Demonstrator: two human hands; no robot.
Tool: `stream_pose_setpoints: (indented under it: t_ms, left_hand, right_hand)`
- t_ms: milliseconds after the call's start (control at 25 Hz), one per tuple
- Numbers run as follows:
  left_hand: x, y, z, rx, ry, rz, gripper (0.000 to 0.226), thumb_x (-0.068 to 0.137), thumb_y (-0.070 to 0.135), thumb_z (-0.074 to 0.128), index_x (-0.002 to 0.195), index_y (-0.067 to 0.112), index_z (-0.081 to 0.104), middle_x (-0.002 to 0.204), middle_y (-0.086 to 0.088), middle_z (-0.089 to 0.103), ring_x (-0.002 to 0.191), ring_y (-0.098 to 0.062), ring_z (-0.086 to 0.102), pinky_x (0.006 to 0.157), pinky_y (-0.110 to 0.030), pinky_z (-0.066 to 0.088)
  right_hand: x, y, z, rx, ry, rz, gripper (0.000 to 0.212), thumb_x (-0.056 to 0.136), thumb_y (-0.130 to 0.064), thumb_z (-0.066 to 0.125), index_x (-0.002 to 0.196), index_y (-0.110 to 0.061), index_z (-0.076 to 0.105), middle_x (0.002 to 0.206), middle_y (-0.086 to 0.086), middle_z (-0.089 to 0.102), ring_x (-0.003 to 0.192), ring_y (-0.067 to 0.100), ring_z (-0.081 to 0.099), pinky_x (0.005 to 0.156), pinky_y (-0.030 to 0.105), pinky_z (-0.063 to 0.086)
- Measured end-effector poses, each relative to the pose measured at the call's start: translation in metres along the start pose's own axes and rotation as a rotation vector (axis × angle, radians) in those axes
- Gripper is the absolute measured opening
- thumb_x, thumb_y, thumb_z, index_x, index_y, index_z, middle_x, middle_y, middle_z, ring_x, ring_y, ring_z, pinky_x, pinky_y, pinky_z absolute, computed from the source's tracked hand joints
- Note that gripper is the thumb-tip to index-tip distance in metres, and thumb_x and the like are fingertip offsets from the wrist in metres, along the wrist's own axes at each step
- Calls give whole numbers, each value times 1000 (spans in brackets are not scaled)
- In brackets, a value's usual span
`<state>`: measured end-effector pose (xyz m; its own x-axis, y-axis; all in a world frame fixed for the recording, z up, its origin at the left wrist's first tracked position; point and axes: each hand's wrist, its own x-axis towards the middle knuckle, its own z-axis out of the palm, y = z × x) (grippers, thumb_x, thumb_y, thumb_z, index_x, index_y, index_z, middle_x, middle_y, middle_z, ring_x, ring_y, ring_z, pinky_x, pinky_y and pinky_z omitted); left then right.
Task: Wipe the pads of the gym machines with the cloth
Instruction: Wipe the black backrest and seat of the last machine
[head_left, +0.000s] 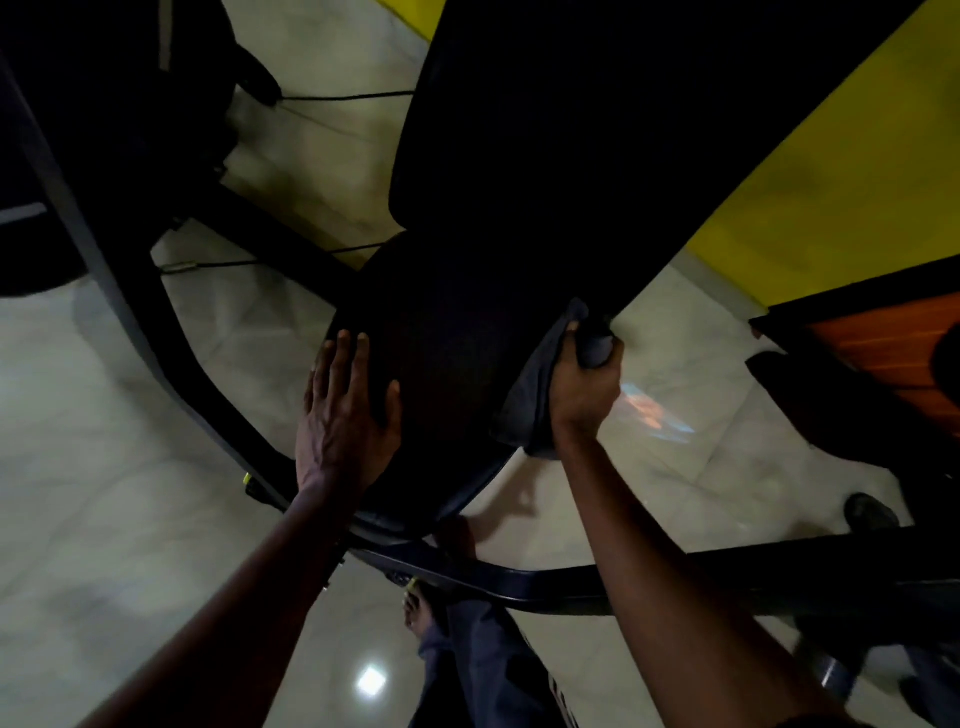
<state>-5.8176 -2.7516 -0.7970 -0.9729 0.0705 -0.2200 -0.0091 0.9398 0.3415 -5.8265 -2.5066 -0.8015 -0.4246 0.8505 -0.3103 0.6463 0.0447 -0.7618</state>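
Note:
A black round seat pad (447, 364) sits in the middle of the view, with a long black back pad (597, 145) rising above it. My left hand (345, 415) rests flat on the seat pad's left side, fingers straight. My right hand (584, 384) grips a dark grey cloth (524, 405) and holds it against the lower right corner of the back pad, where it meets the seat. Part of the cloth hangs down below my fist.
The machine's black curved frame (171, 364) runs along the left and under the seat to the right (675, 582). Thin cables (343, 96) cross the pale tiled floor (104, 519). A yellow wall (831, 197) and an orange panel (893, 343) stand at the right. My foot (418, 610) is below the seat.

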Motion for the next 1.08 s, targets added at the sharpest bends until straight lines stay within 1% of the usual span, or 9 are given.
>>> stream_pose_setpoints:
  t_ms: [120,200,360,520,600,680,760,880,1080]
  left_hand:
    - [4,6,-6,-30,27,-21,69,94,44,38,153,11,28,161,-12,24,150,-26,18,121,-47,20]
    - [12,33,-8,-83,67,24,69,85,31,45,150,9,35,159,-12,30,148,-28,23,121,-45,18]
    - [52,136,-13,-223,34,382,66,89,15,50,152,9,32,160,-8,27,149,-20,21,122,-38,14]
    - [115,208,-33,-97,36,724,71,90,13,49,155,8,22,164,-9,15,151,-23,15,121,-39,15]
    - [141,221,-39,-3,86,812,73,90,13,48,157,11,18,165,-7,10,151,-22,13,121,-40,15]
    - [157,218,-42,58,109,849,75,89,10,48,157,14,17,165,-4,9,152,-20,13,121,-40,16]
    - [161,209,-42,78,110,857,76,87,10,47,157,15,17,165,-2,10,151,-19,14,121,-42,18]
    - [154,206,-48,22,133,879,72,88,9,45,156,13,21,165,-5,15,150,-21,21,119,-45,26]
    - [159,241,-89,85,227,888,80,87,9,52,157,10,15,166,-7,7,151,-21,15,121,-41,18]
  right_hand:
    - [18,-23,-14,239,191,-26,36,93,-44,65,121,-21,61,117,-2,69,113,18,62,83,16,40]
    - [42,-27,-18,360,231,67,41,96,-42,63,128,-18,59,127,1,67,115,17,61,87,16,41]
    - [68,-18,-7,513,-47,241,58,88,-52,64,135,-19,61,135,-2,64,124,19,60,108,33,45]
    - [78,-22,-6,618,-91,195,38,98,-28,60,134,-19,63,133,-16,63,120,3,60,104,21,44]
    - [83,-34,-12,611,-37,116,23,96,-26,65,115,-16,70,105,-26,69,97,-9,64,89,16,47]
    - [89,-54,-18,639,31,30,17,92,-25,70,93,-7,68,85,-6,68,77,2,61,74,23,48]
    - [94,-88,-31,620,55,-4,34,88,-35,73,97,-3,65,92,4,66,84,10,63,74,27,48]
    - [95,-123,-45,511,71,-90,34,90,-45,69,115,-29,53,116,-7,66,105,10,62,82,23,48]
    - [75,-112,-48,472,89,36,30,91,-42,68,117,-27,63,104,-5,66,112,26,62,84,23,41]
